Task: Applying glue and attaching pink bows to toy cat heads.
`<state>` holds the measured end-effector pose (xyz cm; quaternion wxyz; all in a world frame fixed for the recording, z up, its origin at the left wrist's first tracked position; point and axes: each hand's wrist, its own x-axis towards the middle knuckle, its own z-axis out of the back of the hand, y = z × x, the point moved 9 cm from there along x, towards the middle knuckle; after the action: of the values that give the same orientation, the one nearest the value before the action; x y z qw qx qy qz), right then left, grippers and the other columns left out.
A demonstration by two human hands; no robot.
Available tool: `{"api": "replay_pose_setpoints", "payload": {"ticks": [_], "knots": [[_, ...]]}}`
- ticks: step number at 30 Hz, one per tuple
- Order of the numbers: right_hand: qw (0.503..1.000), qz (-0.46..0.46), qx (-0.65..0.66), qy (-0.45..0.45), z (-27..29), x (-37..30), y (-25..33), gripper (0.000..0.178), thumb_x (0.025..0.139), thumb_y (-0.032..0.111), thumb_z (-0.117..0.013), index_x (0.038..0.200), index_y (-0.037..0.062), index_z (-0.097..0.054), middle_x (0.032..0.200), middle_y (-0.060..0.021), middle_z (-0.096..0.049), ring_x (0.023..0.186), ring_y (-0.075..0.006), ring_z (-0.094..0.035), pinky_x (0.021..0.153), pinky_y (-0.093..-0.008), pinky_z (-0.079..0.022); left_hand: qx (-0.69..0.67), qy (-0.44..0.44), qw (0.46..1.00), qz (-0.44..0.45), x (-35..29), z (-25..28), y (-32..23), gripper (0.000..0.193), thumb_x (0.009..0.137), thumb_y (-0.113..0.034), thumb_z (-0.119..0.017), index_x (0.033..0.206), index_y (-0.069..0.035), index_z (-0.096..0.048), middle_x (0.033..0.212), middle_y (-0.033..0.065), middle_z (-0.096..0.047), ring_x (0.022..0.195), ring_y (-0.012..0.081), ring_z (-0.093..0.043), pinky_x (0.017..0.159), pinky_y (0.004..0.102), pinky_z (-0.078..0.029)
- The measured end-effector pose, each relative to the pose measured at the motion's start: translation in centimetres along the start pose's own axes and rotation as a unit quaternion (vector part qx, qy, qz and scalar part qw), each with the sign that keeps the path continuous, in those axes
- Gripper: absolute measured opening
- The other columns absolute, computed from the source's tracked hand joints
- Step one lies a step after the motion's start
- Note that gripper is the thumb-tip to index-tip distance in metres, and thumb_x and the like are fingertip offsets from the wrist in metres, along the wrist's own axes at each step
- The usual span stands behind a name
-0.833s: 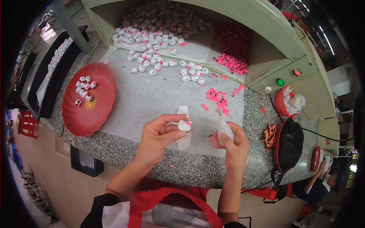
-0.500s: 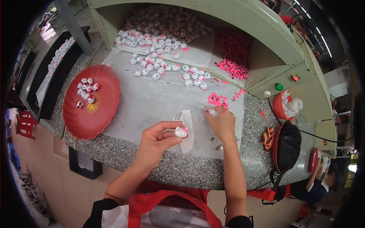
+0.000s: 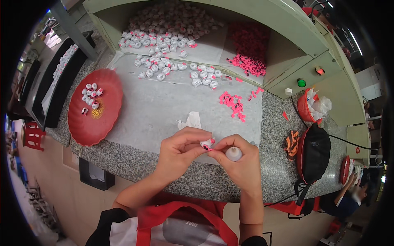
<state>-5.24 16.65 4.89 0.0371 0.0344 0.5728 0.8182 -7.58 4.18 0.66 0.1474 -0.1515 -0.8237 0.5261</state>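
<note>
A small white rounded part (image 3: 205,143) with pink and black on it is pinched in the fingertips of my left hand (image 3: 177,152). Against its lower right side, the thumb and forefinger of my right hand (image 3: 245,167) press a small pink piece (image 3: 210,149). That same hand also keeps a white squeeze bottle (image 3: 234,153) in its palm, nozzle up. Both hands meet above the near edge of a white paper sheet (image 3: 160,110). Beyond them lie a crumpled white tissue (image 3: 192,119) and scattered pink pieces (image 3: 232,104).
On the left, a red scalloped plate (image 3: 96,131) holds several white parts. Many more white parts (image 3: 156,39) and pink pieces (image 3: 248,64) fill the green shelf behind. At right stand a red basket (image 3: 303,110) of plastic scraps and a black pouch (image 3: 315,151).
My right hand has come from the pink pieces toward my left hand, bringing one pink piece to the white part. My view has shifted slightly.
</note>
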Motion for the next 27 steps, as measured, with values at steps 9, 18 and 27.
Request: {"api": "replay_pose_setpoints", "payload": {"ticks": [9, 18, 27], "knots": [[0.995, -0.083, 0.059, -0.023, -1.0, -0.2, -1.2, 0.016, 0.064, -0.001, -0.070, 0.075, -0.0004, -0.059, 0.069, -0.0022, -0.059, 0.063, -0.0057, -0.053, 0.056, -0.0189, -0.043, -0.058, 0.035, 0.997, 0.042, -0.1, 0.8, -0.4, 0.028, 0.075, 0.011, -0.053, 0.103, 0.006, -0.055, 0.108, 0.0148, -0.052, 0.098, 0.0206, -0.053, 0.083, 0.0286, -0.045], [0.995, -0.015, 0.077, -0.057, -0.6, -0.5, -2.0, 0.019, 0.065, -0.002, -0.070, 0.082, 0.0007, -0.062, 0.071, -0.0007, -0.057, 0.064, -0.0052, -0.049, 0.057, -0.0183, -0.040, -0.053, -0.020, 0.995, 0.087, -0.3, -0.1, 1.0, 0.024, 0.079, 0.004, -0.052, 0.103, 0.005, -0.054, 0.099, 0.0109, -0.057, 0.092, 0.0167, -0.056, 0.081, 0.0278, -0.044], [0.992, 0.047, 0.071, -0.094, 0.2, -0.8, -2.2, 0.025, 0.065, -0.005, -0.068, 0.088, 0.0007, -0.061, 0.080, -0.0061, -0.057, 0.070, -0.0093, -0.054, 0.060, -0.0218, -0.043, -0.218, -0.086, 0.950, 0.207, -0.6, 0.2, 4.5, 0.027, 0.081, -0.001, -0.055, 0.107, 0.003, -0.050, 0.093, 0.0100, -0.060, 0.086, 0.0139, -0.058, 0.076, 0.0246, -0.047]]}}
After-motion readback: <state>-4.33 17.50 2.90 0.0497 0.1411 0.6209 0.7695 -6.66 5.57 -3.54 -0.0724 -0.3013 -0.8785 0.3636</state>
